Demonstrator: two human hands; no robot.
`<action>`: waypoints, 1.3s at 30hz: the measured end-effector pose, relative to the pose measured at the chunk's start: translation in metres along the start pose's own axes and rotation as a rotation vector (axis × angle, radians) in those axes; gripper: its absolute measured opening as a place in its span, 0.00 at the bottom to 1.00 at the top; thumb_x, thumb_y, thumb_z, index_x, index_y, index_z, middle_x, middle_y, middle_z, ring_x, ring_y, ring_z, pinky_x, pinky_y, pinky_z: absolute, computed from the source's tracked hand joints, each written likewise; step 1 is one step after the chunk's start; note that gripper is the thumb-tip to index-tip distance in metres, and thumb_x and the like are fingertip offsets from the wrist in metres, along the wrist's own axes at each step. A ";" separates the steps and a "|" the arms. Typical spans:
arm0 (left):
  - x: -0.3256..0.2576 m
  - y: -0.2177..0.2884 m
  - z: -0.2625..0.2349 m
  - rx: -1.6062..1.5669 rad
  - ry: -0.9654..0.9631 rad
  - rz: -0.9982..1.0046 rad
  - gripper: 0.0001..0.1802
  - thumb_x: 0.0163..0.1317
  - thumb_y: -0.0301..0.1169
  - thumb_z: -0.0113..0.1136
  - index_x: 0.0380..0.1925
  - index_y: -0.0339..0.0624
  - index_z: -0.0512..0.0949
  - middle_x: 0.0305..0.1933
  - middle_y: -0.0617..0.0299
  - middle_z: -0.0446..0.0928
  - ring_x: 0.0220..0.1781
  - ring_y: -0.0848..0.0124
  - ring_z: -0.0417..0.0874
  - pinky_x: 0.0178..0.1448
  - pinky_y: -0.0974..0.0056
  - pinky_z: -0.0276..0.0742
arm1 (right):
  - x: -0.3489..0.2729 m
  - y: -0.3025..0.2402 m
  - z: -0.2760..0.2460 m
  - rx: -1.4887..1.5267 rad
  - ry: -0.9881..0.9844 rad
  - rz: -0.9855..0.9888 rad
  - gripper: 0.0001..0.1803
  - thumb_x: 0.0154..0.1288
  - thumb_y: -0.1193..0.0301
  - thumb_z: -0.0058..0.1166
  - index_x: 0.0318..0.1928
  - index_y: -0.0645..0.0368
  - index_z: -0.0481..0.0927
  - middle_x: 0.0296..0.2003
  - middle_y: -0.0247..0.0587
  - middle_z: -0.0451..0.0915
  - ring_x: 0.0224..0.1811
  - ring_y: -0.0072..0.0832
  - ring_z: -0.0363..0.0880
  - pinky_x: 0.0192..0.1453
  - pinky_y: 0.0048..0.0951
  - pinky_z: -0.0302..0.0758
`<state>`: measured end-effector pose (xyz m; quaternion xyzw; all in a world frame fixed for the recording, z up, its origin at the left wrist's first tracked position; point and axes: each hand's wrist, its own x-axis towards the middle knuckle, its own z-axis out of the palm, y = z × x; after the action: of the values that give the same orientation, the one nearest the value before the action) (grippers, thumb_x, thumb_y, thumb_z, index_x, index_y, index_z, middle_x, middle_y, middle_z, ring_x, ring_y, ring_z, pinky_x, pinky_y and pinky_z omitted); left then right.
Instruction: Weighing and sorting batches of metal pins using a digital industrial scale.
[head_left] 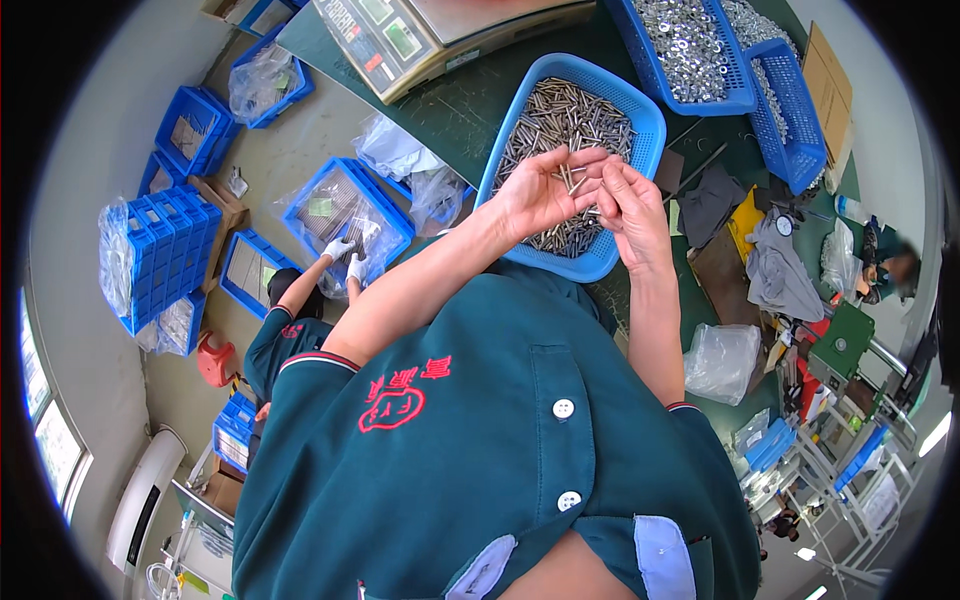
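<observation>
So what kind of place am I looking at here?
Most likely a small factory or parts-sorting workshop: blue baskets full of metal pins and nuts, a weighing scale on the green bench, and stacked blue crates on the floor.

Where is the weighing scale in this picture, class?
In the head view the weighing scale sits at the top centre on the dark green table, left of the blue basket of metal pins under the person's hands.

Head cam, fisheye, looks straight down, close over hands [590, 195] & bench [480, 100]
</observation>
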<state>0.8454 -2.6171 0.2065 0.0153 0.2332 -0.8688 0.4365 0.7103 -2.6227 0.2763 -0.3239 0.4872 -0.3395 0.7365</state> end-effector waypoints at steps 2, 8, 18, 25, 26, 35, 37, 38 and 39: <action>0.000 0.003 -0.005 0.000 -0.027 -0.006 0.25 0.69 0.38 0.30 0.56 0.26 0.61 0.59 0.42 0.63 0.60 0.54 0.67 0.63 0.53 0.65 | 0.001 -0.001 -0.003 0.027 -0.002 0.029 0.11 0.68 0.65 0.44 0.37 0.59 0.74 0.14 0.23 0.62 0.13 0.08 0.51 0.16 0.12 0.47; -0.007 0.005 0.008 0.067 0.085 0.056 0.24 0.69 0.37 0.31 0.55 0.28 0.62 0.57 0.45 0.67 0.58 0.56 0.70 0.62 0.53 0.66 | 0.014 -0.003 -0.033 1.022 -0.369 0.185 0.14 0.69 0.64 0.39 0.36 0.62 0.74 0.17 0.25 0.57 0.15 0.14 0.51 0.18 0.15 0.50; -0.007 0.010 -0.007 0.240 0.357 0.158 0.16 0.67 0.34 0.37 0.41 0.34 0.71 0.31 0.61 0.72 0.31 0.75 0.70 0.35 0.72 0.68 | 0.029 0.066 -0.056 1.195 0.060 0.479 0.08 0.66 0.71 0.41 0.33 0.62 0.71 0.21 0.32 0.65 0.19 0.20 0.60 0.20 0.19 0.56; -0.010 0.003 -0.008 0.612 0.472 0.005 0.13 0.65 0.32 0.41 0.41 0.36 0.70 0.21 0.69 0.62 0.17 0.81 0.52 0.22 0.74 0.51 | 0.027 0.044 -0.051 1.139 -0.025 0.412 0.11 0.67 0.69 0.40 0.32 0.61 0.73 0.18 0.28 0.62 0.15 0.17 0.54 0.18 0.19 0.51; -0.010 0.002 -0.009 0.688 0.464 -0.030 0.12 0.65 0.32 0.41 0.41 0.36 0.71 0.21 0.69 0.63 0.16 0.81 0.52 0.21 0.74 0.51 | 0.027 0.042 -0.049 1.092 -0.035 0.388 0.12 0.67 0.68 0.40 0.32 0.61 0.74 0.18 0.27 0.62 0.15 0.17 0.52 0.18 0.19 0.50; -0.006 -0.014 -0.018 0.949 0.430 0.121 0.08 0.63 0.32 0.50 0.28 0.40 0.72 0.22 0.66 0.70 0.18 0.81 0.59 0.22 0.73 0.55 | 0.026 0.042 -0.043 0.929 -0.092 0.290 0.12 0.68 0.66 0.39 0.35 0.59 0.74 0.18 0.28 0.60 0.16 0.18 0.53 0.18 0.20 0.51; -0.006 -0.013 -0.022 0.999 0.431 0.138 0.08 0.63 0.31 0.51 0.27 0.39 0.72 0.22 0.65 0.71 0.18 0.80 0.62 0.22 0.74 0.58 | 0.026 0.040 -0.041 0.918 -0.077 0.279 0.11 0.68 0.66 0.40 0.35 0.59 0.73 0.18 0.28 0.60 0.16 0.18 0.53 0.18 0.20 0.51; -0.005 -0.013 -0.024 1.028 0.434 0.147 0.09 0.62 0.31 0.51 0.27 0.38 0.72 0.22 0.65 0.71 0.19 0.80 0.62 0.22 0.74 0.58 | 0.026 0.039 -0.040 0.911 -0.070 0.277 0.11 0.68 0.66 0.40 0.35 0.59 0.73 0.18 0.28 0.59 0.16 0.18 0.53 0.18 0.19 0.51; -0.005 -0.014 -0.021 1.036 0.446 0.147 0.09 0.62 0.31 0.51 0.27 0.38 0.72 0.22 0.64 0.72 0.19 0.80 0.63 0.21 0.75 0.60 | 0.025 0.038 -0.040 0.884 -0.046 0.262 0.10 0.68 0.66 0.40 0.35 0.58 0.72 0.19 0.28 0.59 0.17 0.18 0.53 0.18 0.19 0.51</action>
<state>0.8345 -2.5973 0.1940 0.4269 -0.1385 -0.8127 0.3716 0.6873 -2.6280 0.2203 0.0782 0.3160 -0.4115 0.8513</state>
